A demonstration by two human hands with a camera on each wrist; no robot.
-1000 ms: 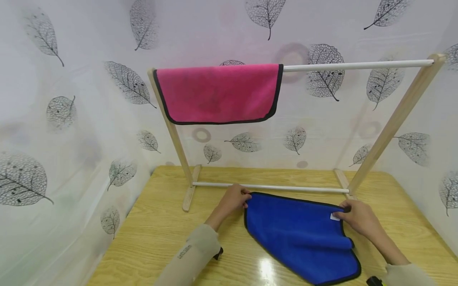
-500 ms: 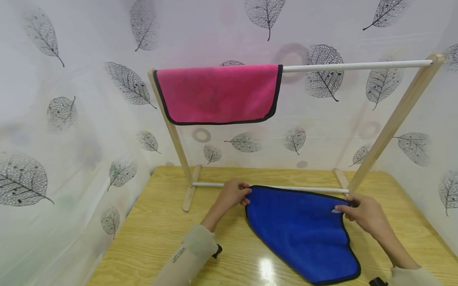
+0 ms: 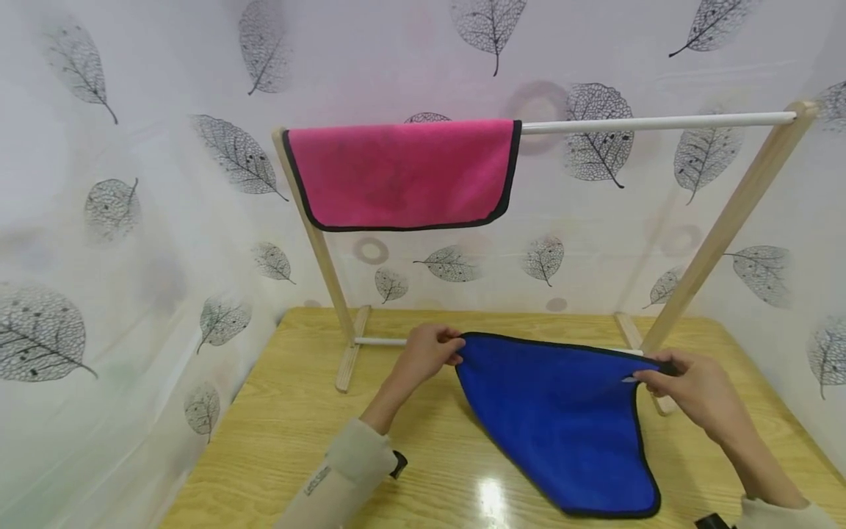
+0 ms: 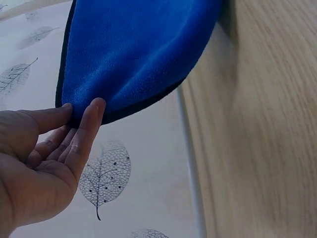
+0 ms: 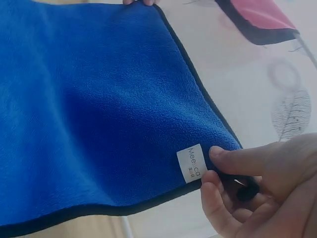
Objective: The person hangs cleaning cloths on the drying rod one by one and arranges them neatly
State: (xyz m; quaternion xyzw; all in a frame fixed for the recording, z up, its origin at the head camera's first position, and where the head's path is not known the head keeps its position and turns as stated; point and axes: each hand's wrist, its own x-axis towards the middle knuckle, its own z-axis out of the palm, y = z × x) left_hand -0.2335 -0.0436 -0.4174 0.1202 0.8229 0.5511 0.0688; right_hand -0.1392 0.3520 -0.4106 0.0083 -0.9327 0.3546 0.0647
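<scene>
A blue towel [image 3: 562,419] with black edging hangs between both hands, its top edge raised and its lower part down by the table. At its upper left corner my left hand [image 3: 426,355] pinches the edge between thumb and fingers; the left wrist view shows this grip on the blue towel [image 4: 129,49] close up. My right hand [image 3: 697,389] pinches the upper right corner, beside a white label [image 5: 192,163] in the right wrist view. A pink towel [image 3: 403,176] with black edging is draped over the left part of the rack's white top bar [image 3: 661,123].
The rack has wooden side posts [image 3: 727,228] and a white lower bar [image 3: 383,341], partly hidden by the blue towel. It stands at the back of a wood-grain table [image 3: 277,441]. Behind it hangs a leaf-patterned curtain [image 3: 463,294].
Both hands have lifted the blue towel's top edge up and away from the person, over the lower bar in view. The right hand has also shifted right, and the towel hangs straighter.
</scene>
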